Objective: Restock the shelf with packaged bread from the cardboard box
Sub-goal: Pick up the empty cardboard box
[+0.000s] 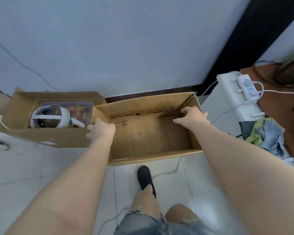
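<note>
An open cardboard box [148, 138] stands on the tiled floor by the wall, and its inside shows only bare cardboard. My left hand [101, 128] grips the box's left wall, fingers curled over the rim. My right hand [192, 116] rests at the far right corner of the box, thumb spread and fingers over the back wall's edge. No packaged bread and no shelf are in view.
A second open cardboard box [46, 138] sits to the left, holding a white round device [49, 117]. A white appliance with a power strip [248, 89] and cables stands at the right, beside crumpled cloths [268, 134]. My foot in a black shoe [145, 178] is just before the box.
</note>
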